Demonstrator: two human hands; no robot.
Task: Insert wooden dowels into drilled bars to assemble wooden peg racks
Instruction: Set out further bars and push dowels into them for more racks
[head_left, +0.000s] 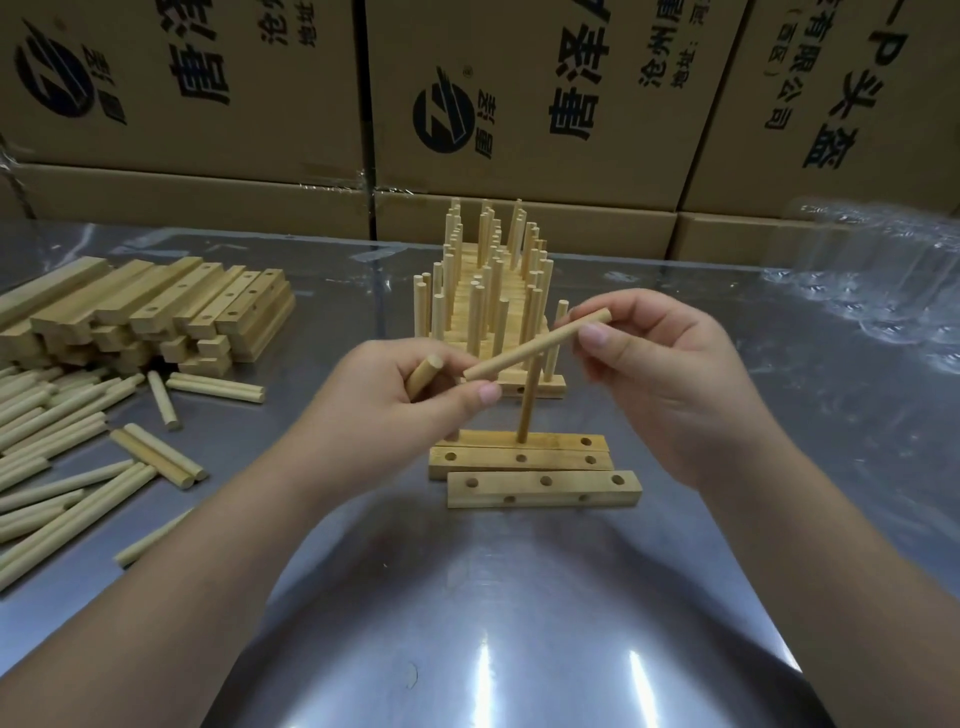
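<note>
Three drilled wooden bars (543, 488) lie side by side on the metal table in front of me. One dowel (527, 410) stands upright in the middle hole of the farthest bar. Above the bars, my right hand (670, 384) pinches a long tilted dowel (535, 345) near its upper end. My left hand (395, 400) grips another dowel (423, 375), and its fingertips touch the lower end of the tilted one. Finished peg racks (491, 291) stand in a row behind my hands.
A stack of drilled bars (156, 306) sits at the left, with several loose dowels (62, 441) in front of it. Printed cardboard boxes (519, 104) wall off the back. Crinkled clear plastic (883, 275) lies at the right on the shiny table (493, 623).
</note>
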